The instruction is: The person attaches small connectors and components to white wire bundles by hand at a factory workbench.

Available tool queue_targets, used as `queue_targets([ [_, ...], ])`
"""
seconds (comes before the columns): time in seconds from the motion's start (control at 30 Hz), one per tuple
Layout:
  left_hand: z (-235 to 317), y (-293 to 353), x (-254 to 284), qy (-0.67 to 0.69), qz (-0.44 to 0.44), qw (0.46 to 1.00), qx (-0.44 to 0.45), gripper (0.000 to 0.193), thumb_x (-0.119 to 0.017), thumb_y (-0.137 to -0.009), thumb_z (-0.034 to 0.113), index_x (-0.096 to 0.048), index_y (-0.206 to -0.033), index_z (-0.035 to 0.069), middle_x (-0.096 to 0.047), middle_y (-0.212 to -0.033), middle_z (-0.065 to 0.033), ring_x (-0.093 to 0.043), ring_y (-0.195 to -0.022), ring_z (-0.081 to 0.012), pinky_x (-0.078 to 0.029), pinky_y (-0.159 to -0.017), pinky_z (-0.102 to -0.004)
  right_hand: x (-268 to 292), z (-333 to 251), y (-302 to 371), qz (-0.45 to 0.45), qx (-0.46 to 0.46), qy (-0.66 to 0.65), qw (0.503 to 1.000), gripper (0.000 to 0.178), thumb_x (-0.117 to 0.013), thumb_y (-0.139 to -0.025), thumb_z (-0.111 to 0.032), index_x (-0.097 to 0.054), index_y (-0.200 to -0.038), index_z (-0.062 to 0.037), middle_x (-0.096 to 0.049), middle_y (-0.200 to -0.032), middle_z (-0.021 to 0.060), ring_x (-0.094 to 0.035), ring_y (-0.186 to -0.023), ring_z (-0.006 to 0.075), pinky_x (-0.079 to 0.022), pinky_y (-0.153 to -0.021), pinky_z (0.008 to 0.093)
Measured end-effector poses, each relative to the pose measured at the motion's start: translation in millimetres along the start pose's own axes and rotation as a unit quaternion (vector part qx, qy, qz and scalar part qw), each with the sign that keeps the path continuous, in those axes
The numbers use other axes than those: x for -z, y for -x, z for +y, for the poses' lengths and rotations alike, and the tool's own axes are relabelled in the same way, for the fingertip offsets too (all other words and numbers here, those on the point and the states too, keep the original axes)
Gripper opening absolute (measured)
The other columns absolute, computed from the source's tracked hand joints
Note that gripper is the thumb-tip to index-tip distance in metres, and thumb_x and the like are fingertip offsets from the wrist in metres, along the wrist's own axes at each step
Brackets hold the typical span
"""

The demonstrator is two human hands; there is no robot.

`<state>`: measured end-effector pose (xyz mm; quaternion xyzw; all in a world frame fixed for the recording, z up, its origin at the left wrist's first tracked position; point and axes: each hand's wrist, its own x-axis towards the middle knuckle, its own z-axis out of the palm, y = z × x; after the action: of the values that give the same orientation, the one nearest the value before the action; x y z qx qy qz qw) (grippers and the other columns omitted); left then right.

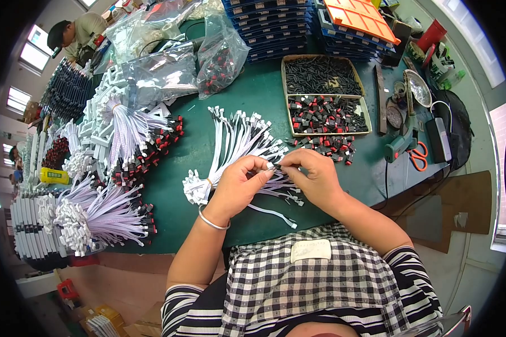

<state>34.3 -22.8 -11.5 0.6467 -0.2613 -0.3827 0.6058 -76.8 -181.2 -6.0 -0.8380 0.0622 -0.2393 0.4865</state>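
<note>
My left hand and my right hand meet over the bench, thumbs and forefingers pinched close together. Between the fingertips is something small and dark, mostly hidden, perhaps a cable end. Beneath and around both hands lies a fanned bundle of thin white cables, tied near its left end, with small white connectors at the tips. Just beyond my right hand lies a loose pile of small red and black connectors. Behind it, a shallow two-part box holds black sleeve-like pieces and more red and black connectors.
Finished-looking cable bundles with red and black ends pile up at the left. Clear plastic bags and stacked blue trays stand at the back. A green glue gun and orange-handled scissors lie right. Another person works far left.
</note>
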Motion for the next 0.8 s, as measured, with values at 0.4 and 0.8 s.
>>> queue_targets([
  [0.4, -1, 1, 3, -0.019, -0.004, 1.0, -0.012, 0.013, -0.064, -0.088, 0.005, -0.062, -0.1, 0.001, -0.06, -0.091, 0.0002, -0.053, -0.078, -0.0057, -0.045, -0.071, -0.0203, 1, 0, -1, -0.043, 0.015, 0.033, 0.998, 0.01, -0.065, -0.077, 0.0, -0.065, -0.087, -0.0035, -0.065, -0.084, 0.0098, -0.063, -0.08, 0.0266, -0.051, -0.07, 0.035],
  [0.8, -10, 1, 14, 0.07, -0.026, 0.997, -0.011, 0.025, -0.056, -0.086, -0.006, -0.06, -0.11, 0.001, -0.06, -0.098, -0.0018, -0.056, -0.085, -0.0073, -0.047, -0.077, -0.0214, -16, -8, -9, -0.028, -0.011, 0.102, 0.994, 0.033, -0.068, -0.072, -0.005, -0.056, -0.102, -0.0103, -0.064, -0.081, 0.0008, -0.056, -0.089, 0.0235, -0.038, -0.086, 0.039],
])
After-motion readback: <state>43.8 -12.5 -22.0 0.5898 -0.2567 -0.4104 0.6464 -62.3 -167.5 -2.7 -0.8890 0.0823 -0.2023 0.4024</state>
